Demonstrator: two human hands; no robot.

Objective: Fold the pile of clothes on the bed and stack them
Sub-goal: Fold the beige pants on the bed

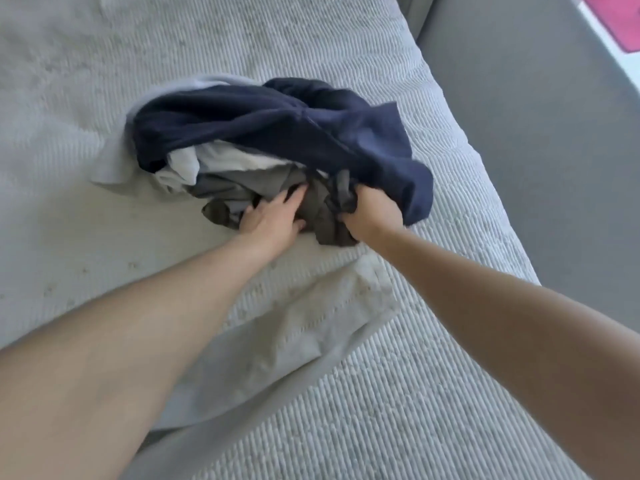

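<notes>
Pile: your clothes pile sits unfolded mid-bed, navy garment on top.
Left hand: your left hand lies with fingers straight on the olive-grey garment.
Right hand: your right hand has fingers curled, gripping that same garment.

Head view: two bare forearms enter from the lower edge, one on each side. No sleeves visible on either arm up to the frame edge; cuffs or upper garment not in view. Left hand bare: no glove, no ring seen, no watch or band at the wrist. Right hand bare likewise, wrist unadorned; its fingers are partly hidden, so rings cannot be checked. Nails too blurred to describe.
</notes>
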